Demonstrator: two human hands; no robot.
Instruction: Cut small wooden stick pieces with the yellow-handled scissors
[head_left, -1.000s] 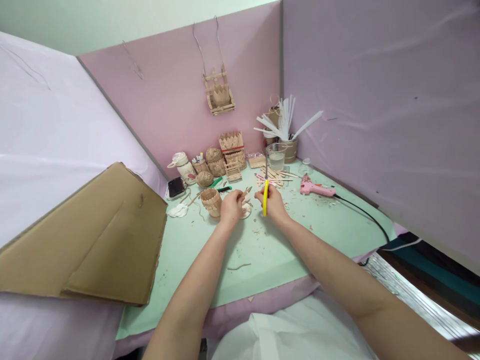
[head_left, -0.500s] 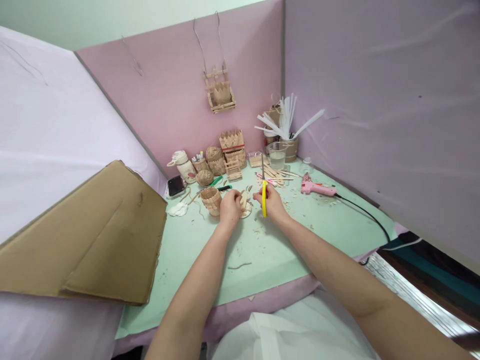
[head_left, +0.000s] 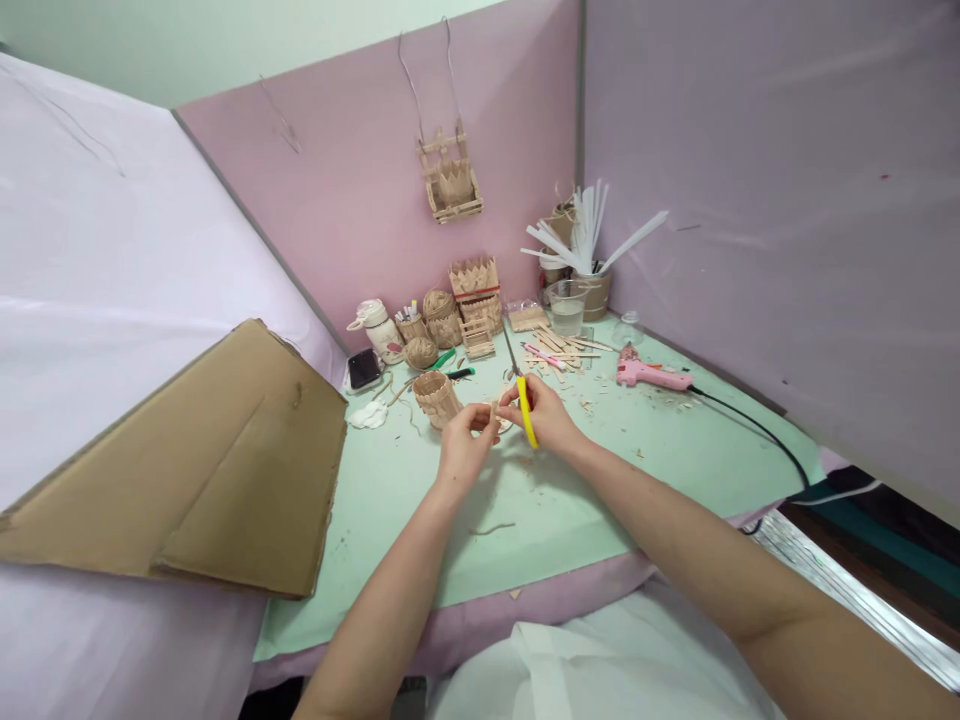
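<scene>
Yellow-handled scissors [head_left: 528, 412] hang on my right hand [head_left: 553, 418], their blades pointing up and away. The thumb and fingertips of that hand pinch toward a small pale wooden piece [head_left: 494, 410]. My left hand [head_left: 466, 442] has closed its fingertips on the same piece from the other side. Just behind the left hand stands a round cup covered in wooden pieces [head_left: 436, 398]. A pale round disc [head_left: 505, 424] lies partly hidden behind the fingers.
Wooden sticks [head_left: 566, 345] and a pink glue gun [head_left: 651, 374] lie to the right. A cup of water [head_left: 568, 312], twine balls [head_left: 421, 352], a white bottle [head_left: 379, 330] and a phone [head_left: 365, 369] line the back. Cardboard [head_left: 247, 480] leans at the left.
My hands have come together around the small wooden piece, lifted in front of the disc. The scissors have tilted to the left. The view has shifted slightly.
</scene>
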